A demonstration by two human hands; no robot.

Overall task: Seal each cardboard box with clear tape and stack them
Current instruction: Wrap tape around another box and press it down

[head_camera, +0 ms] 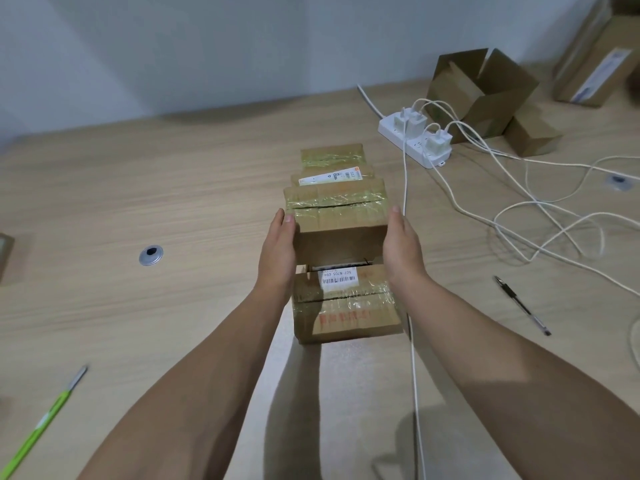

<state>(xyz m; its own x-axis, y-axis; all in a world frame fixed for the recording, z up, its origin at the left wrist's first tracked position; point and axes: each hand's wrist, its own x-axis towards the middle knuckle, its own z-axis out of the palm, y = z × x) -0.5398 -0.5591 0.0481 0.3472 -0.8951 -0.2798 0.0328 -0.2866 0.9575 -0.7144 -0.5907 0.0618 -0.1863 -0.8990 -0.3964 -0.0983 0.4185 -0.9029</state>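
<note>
Nearest on the table: 1 barcode-labelled box, taped. Just beyond and above, pressed between left hand and right hand, fingers straight along its sides: a taped box. Behind, 2 more sealed boxes; far right, power strip, open box.

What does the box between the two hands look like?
The held box is brown cardboard, its top flaps closed, with wrinkled clear tape shining across the seam. Its front face is plain. The left hand and right hand press flat on its two sides. It is level, just beyond a labelled box.
</note>
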